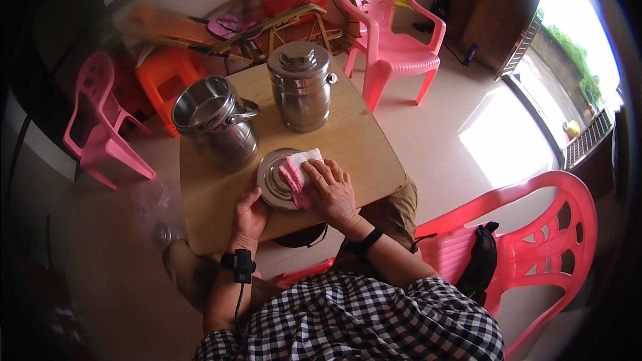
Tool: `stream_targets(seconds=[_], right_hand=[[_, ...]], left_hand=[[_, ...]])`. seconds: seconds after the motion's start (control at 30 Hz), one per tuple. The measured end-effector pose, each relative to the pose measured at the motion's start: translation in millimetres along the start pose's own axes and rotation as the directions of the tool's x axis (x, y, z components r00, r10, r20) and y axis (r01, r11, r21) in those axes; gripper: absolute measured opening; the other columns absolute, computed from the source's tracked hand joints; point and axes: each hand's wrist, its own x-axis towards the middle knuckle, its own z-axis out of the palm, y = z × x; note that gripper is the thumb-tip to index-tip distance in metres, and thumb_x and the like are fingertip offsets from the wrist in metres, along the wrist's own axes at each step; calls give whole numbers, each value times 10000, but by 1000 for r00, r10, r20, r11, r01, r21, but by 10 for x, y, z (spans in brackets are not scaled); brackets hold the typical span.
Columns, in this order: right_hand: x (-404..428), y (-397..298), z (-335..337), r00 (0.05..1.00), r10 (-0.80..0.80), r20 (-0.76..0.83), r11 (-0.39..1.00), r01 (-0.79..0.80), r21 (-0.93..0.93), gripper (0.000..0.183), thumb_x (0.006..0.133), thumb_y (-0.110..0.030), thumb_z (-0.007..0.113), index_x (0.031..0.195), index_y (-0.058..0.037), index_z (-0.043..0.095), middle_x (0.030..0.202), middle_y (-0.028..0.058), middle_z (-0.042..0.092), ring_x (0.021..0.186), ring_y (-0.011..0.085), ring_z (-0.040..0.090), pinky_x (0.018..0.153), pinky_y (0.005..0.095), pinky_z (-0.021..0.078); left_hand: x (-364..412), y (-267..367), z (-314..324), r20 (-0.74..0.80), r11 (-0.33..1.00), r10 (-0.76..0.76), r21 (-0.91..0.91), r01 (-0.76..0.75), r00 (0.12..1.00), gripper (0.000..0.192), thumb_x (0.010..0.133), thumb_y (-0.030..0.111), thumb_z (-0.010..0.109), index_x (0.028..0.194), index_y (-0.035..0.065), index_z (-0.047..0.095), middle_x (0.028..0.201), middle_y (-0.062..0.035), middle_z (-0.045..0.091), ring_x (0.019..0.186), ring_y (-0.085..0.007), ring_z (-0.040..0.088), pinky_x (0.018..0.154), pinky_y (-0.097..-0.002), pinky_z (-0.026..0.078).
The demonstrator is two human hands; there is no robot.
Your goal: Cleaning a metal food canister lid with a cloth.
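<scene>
A round stainless-steel lid [269, 184] is at the near part of the small wooden table [358, 148]. My left hand [249, 214] grips the lid's left rim. Under my right hand [331, 191] a folded white and pink cloth [297, 173] is pressed against the lid's right side, partly covered by the fingers. Behind the lid, to the left, stands a steel insulated pot [225, 143] with its top uncovered and its handle hanging to the right. A second steel pot [301, 95], with its lid on, stands farther back.
A pink plastic armchair [396, 52] stands beyond the table, and another pink chair [108, 130] at the left. Close on my right is a red-pink chair [541, 245] with a black bag [479, 260]. Orange stools [173, 77] and folded loungers [271, 27] line the back wall.
</scene>
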Motion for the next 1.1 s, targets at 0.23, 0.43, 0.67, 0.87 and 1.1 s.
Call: stream_targets(seconds=[0.23,0.43,0.67,0.87,1.1], right_hand=[[-30,38,41,1000,-16,1,995,16,95,542,895,-243,662,1408,-122,537,1395,102,558,1305,321,501,1011,433,426],[-32,79,102,1000,-19,-13,988,21,155,549,893,-220,670,1413,-113,531,1395,111,557,1311,335,498,1035,456,438],[-163,-295,21,999,-47,-12,997,48,64,605,830,-199,684,1413,-125,541,1443,112,514,1322,352,483,1034,450,450],[-171,-608,-12,949,-309,55,951,308,37,656,746,-255,709,1393,-247,598,1509,36,465,1358,328,436,1055,487,402],[67,-670,-116,954,-288,79,957,289,1,574,797,-336,693,1356,-237,606,1482,29,479,1382,328,394,1092,504,326]], left_hand=[[-25,-15,73,-8,998,-30,47,30,1000,563,888,178,676,1388,-21,510,1359,-119,594,1262,-253,540,1137,-421,374],[-43,-143,-1,-82,995,-67,-80,60,994,544,888,187,659,1378,-5,521,1364,-122,595,1250,-262,547,1141,-428,373],[-42,-124,-21,-7,958,-149,-248,143,989,570,953,289,603,1420,-9,469,1416,-151,560,1316,-292,511,1165,-460,349],[-27,-69,-118,231,857,-347,-315,408,909,783,1007,595,451,1467,-36,389,1422,-251,514,1244,-364,580,1061,-506,489],[-96,-148,75,298,933,-252,-178,313,921,1048,831,834,480,1540,79,324,1554,-138,380,1428,-319,388,1151,-509,377]])
